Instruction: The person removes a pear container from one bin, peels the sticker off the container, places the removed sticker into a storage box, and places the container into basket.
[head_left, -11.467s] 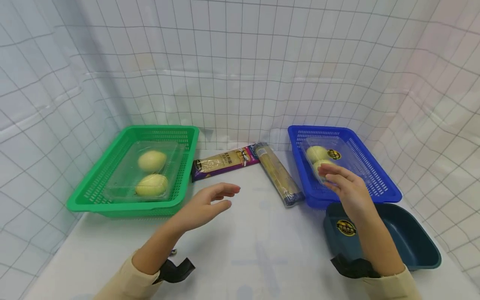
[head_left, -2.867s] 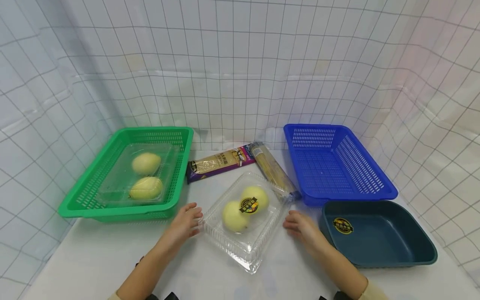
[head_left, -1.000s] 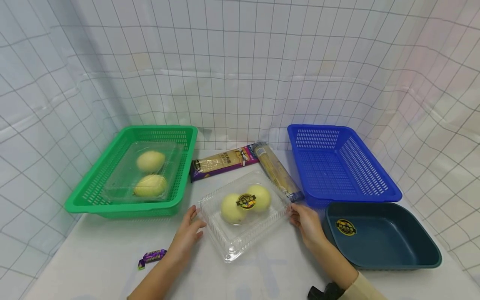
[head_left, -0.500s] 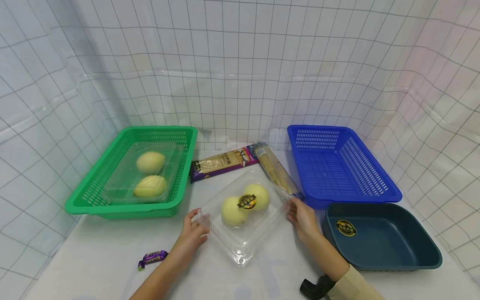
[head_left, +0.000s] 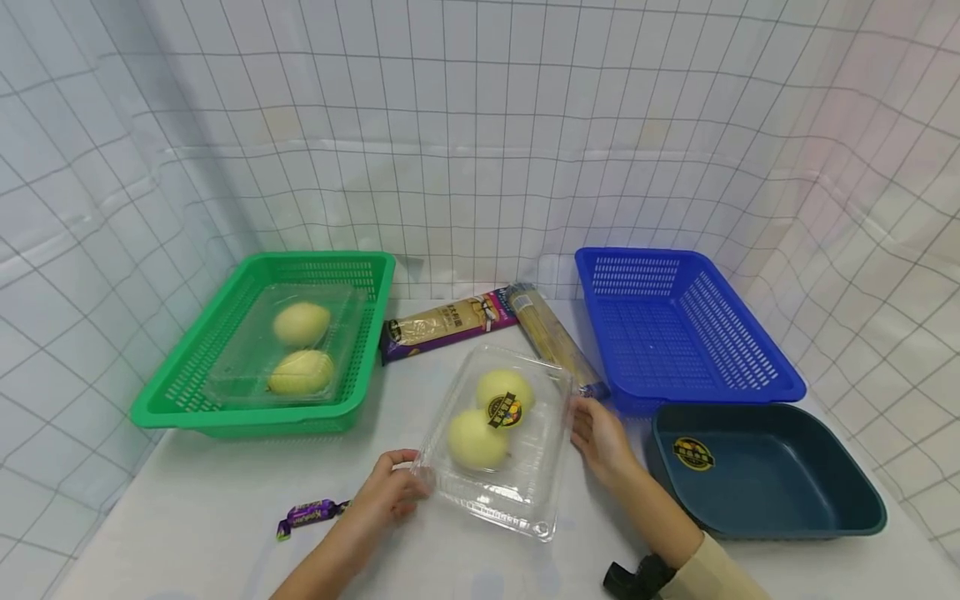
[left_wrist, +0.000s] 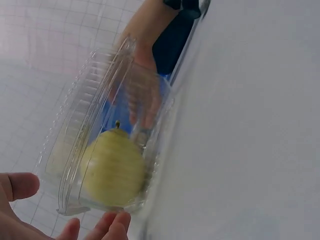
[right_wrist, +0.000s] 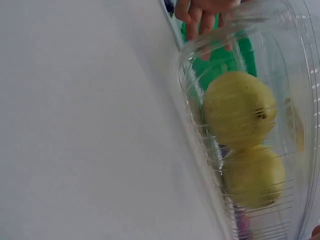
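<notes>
A clear plastic clamshell box (head_left: pixel 536 467) with two pale yellow pears (head_left: pixel 477 440) and a black-and-gold sticker sits at the table's middle. My left hand (head_left: pixel 386 492) holds its near-left corner; in the left wrist view the thumb (left_wrist: pixel 24 186) stands apart from the box, with fingertips (left_wrist: pixel 117 224) at its lower end. My right hand (head_left: pixel 603 446) holds the box's right edge by the fingertips. Through the clear plastic, the left wrist view shows the right hand's fingers along the far side. In the right wrist view, only a sliver of the right hand shows at the lower-right corner.
A green basket (head_left: pixel 352 408) at left holds another clear box (head_left: pixel 251 367) of pears. A blue basket (head_left: pixel 652 333) and dark teal tub (head_left: pixel 772 467) stand at right. Two spaghetti packs (head_left: pixel 450 327) lie behind; a purple-wrapped candy (head_left: pixel 311 513) lies near my left wrist.
The box of pears has left the blue basket for the table's middle. Over the last second it has turned between my hands, and my left hand has moved toward me and right.
</notes>
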